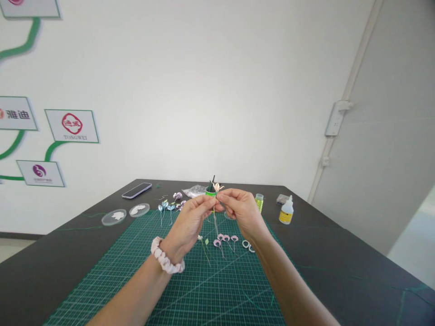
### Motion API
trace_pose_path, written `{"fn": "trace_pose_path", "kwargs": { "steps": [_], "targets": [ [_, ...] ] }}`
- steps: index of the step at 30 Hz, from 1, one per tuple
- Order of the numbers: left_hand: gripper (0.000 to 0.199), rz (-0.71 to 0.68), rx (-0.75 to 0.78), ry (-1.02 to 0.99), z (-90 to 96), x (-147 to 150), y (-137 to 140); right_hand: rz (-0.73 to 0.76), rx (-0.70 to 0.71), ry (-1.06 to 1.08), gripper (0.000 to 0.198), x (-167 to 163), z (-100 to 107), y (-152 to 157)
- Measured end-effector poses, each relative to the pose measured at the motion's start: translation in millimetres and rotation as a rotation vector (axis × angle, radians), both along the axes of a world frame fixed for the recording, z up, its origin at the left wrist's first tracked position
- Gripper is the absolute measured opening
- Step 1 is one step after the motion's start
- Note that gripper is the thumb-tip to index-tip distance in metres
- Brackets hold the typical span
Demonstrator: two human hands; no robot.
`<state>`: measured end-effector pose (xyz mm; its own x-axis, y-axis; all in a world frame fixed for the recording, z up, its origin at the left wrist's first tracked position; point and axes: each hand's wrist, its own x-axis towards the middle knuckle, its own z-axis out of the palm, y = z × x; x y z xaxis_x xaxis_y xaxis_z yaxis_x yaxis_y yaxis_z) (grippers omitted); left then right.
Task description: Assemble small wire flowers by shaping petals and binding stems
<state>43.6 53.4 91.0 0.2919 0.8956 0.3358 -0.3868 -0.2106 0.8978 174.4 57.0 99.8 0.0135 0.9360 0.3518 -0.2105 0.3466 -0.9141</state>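
My left hand (195, 213), with a scrunchie at the wrist, is closed in a pinch above the cutting mat. My right hand (240, 210) pinches at the same spot, its fingertips almost against the left ones. Between them they hold a small cream artificial flower (217, 186) by its stem, petals upward. The thin stem (215, 222) hangs below the fingers. Beneath, several pink petals on wires (226, 238) lie on the mat, beside a small green leaf on a wire (206, 242). The exact grip of the fingertips is hard to make out.
Left of my hands lie blue wired flowers (165, 205) and purple ones (177, 196). Behind stands a green cup (210, 192) with dark tools. A glue bottle (286, 212), thread spool (259, 202), white rings (246, 244), shallow dishes (108, 220) and a phone (137, 190) surround the green mat (204, 294).
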Motion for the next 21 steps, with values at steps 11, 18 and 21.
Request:
{"fn": "trace_pose_path", "kwargs": {
  "steps": [11, 18, 21],
  "targets": [
    [0.017, 0.002, 0.001, 0.003, 0.1, -0.1, 0.4, -0.027, -0.015, 0.011, 0.028, -0.7, 2.0, -1.2],
    [0.018, -0.025, 0.008, 0.008, -0.3, -0.5, -0.6, -0.02, -0.006, 0.002, 0.027, -0.5, 1.8, -0.7],
    [0.019, -0.031, 0.007, 0.01, -0.2, -0.5, -0.7, -0.019, -0.002, 0.0, 0.027, -0.2, 1.7, -0.7]
  ]
}}
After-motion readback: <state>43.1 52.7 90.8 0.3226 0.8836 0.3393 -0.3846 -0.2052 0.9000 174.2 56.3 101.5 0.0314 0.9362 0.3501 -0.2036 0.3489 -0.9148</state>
